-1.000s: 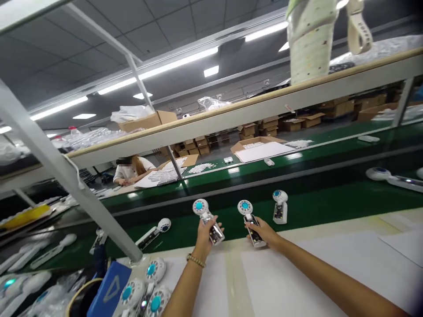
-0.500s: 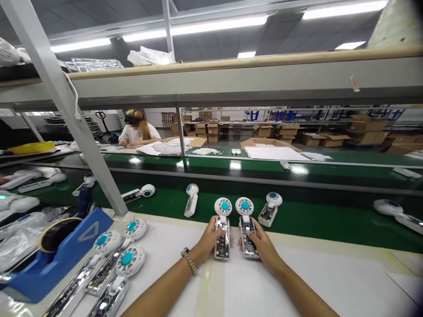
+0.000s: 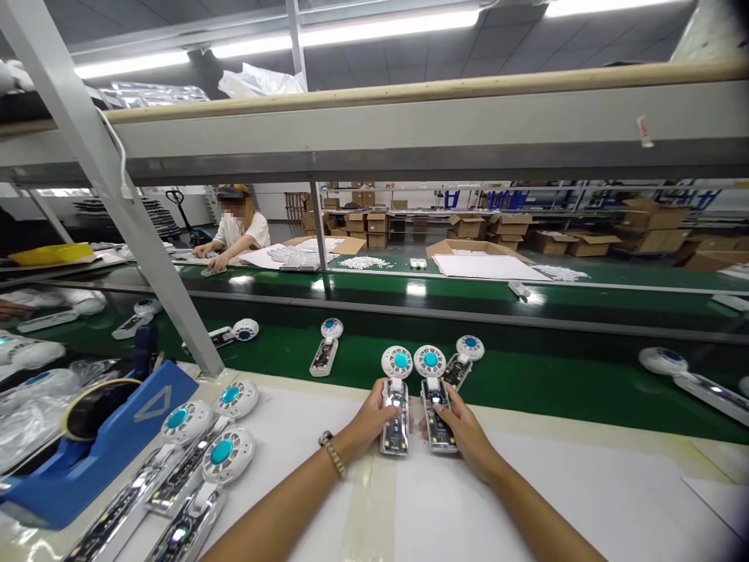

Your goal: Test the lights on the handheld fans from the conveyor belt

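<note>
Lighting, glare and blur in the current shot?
Head view: ceiling tubes burn out white; their glare spots the green belt; wide-lens stretching bends the wooden shelf edge; the right-hand corners darken; the plastic bags at lower left look soft.

Ceiling tubes (image 3: 392, 30) glare off the green belt (image 3: 417, 289).

Green belt (image 3: 538, 382) open rightward; slanted post (image 3: 126, 203) blocking left side.

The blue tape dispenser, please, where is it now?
In the head view, the tape dispenser is at the lower left, just left of the three devices lying together, near the foot of the slanted post.
</note>
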### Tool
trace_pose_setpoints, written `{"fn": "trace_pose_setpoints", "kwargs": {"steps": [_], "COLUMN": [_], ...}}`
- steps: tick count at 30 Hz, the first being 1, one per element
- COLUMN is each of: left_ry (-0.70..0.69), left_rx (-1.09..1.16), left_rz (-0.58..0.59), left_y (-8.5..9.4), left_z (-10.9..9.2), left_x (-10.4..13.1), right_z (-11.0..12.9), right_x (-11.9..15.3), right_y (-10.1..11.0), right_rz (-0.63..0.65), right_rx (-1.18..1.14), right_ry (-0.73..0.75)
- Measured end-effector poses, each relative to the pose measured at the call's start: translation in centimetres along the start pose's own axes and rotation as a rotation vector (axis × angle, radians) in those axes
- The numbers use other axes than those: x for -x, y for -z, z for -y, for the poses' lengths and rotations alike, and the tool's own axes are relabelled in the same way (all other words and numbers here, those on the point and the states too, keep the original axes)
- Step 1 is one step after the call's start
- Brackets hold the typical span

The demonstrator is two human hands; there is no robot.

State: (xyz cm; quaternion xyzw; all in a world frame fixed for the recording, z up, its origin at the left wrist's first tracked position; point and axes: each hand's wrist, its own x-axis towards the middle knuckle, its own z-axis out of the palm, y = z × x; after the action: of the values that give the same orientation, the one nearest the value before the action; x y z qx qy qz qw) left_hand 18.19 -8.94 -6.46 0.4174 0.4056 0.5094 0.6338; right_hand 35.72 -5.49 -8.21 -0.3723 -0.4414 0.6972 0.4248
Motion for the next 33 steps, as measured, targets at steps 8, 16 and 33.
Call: {"fn": "trace_pose_setpoints", "kwargs": {"steps": [8,16,33], "left_ry": [0.003,0.014,-0.04], "left_rx": [0.035,0.021,0.026], "left_rz": [-0.031,-0.005,-0.062], "left_y": [-0.2,0.0,0.2], "left_z": [-0.2,0.0,0.5], "left_x": [0.1,0.3,0.0], "right_z": [-0.5,0.1,0.9], "right_x": [-0.4,0.0,0.9], "right_y": [0.4,0.4,0.2], "right_rz": [0.002,0.051,0.059], "right_rx": [-0.026,-0.048,-0.03], "right_ry": [0.013,0.003,-0.016]}}
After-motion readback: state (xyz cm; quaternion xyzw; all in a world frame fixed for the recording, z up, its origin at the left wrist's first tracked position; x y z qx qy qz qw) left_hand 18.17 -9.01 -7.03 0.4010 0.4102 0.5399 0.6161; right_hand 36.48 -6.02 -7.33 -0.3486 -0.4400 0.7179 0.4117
